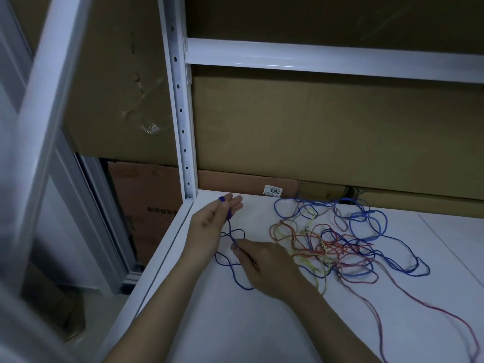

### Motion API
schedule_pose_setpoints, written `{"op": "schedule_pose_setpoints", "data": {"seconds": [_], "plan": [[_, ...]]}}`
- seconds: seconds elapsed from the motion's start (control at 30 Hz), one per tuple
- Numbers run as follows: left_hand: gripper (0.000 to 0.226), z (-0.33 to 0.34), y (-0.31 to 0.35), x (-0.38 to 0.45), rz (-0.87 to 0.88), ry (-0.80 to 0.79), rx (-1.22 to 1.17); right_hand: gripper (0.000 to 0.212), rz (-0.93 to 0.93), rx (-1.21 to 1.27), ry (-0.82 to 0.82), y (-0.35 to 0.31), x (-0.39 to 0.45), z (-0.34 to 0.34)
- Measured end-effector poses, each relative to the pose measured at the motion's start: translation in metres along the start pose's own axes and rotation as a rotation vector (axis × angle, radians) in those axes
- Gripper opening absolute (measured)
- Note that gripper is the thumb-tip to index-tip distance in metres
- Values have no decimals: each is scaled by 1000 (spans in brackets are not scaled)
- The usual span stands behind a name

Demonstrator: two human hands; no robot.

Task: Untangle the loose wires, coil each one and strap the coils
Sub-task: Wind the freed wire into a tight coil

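Observation:
A tangle of thin wires point(332, 244), blue, red, orange and yellow, lies on the white shelf point(235, 323). One dark blue wire point(230, 263) runs out of it to the left in loose loops. My left hand point(212, 224) holds the end of this blue wire, wound round its fingers near the shelf's back left corner. My right hand point(262, 260) pinches the same blue wire a little lower, just left of the tangle. A red-purple wire point(429, 305) trails from the tangle toward the lower right.
A white perforated upright post point(180, 113) stands at the shelf's back left corner, and a white crossbeam point(327, 60) runs above. Cardboard boxes point(314, 132) fill the back, one with a label "3055" point(273, 190). The shelf's left edge point(162, 258) drops to the floor.

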State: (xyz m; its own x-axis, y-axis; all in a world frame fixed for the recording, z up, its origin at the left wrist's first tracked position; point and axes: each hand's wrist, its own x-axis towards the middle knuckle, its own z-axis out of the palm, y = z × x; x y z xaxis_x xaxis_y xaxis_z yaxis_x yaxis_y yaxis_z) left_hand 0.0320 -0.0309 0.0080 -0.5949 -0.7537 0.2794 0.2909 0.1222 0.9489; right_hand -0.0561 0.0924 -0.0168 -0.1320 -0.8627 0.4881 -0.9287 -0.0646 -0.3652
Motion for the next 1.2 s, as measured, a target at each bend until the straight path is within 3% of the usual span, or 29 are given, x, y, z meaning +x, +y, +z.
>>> {"op": "schedule_pose_setpoints", "data": {"seconds": [0.07,0.2,0.27,0.33,0.47,0.57,0.67,0.77,0.83,0.9,1.07,1.13,1.2], "plan": [[25,-3,-4,-3,77,-57,239,23,-38,-20,29,-4,-2,-8],[25,-11,-4,-13,7,-359,399,13,-43,116,165,-2,5,-37],[30,-9,0,-20,-20,-500,300,13,-62,99,205,3,14,-50],[31,-7,4,-25,-62,-542,117,12,4,158,261,9,21,-55],[33,-7,10,-27,-114,-539,-69,21,274,637,319,18,30,-49],[29,-4,13,-26,-103,-502,-134,25,395,780,217,17,33,-30],[30,3,12,-25,-132,-295,-342,38,416,735,84,8,26,-8],[29,3,8,-20,-139,-96,-498,28,377,560,-49,-1,11,7],[25,0,6,-13,-84,-19,-372,23,325,441,-132,-3,0,13],[25,-2,4,-9,6,-14,-79,23,280,418,-141,-3,-9,14],[26,-8,-19,-12,20,-392,764,19,250,459,-129,5,-17,0],[27,-10,-21,-15,-61,-481,850,21,345,503,-65,18,-18,-11],[33,-9,-18,-21,-149,-519,759,21,428,567,21,29,-17,-22]]}}
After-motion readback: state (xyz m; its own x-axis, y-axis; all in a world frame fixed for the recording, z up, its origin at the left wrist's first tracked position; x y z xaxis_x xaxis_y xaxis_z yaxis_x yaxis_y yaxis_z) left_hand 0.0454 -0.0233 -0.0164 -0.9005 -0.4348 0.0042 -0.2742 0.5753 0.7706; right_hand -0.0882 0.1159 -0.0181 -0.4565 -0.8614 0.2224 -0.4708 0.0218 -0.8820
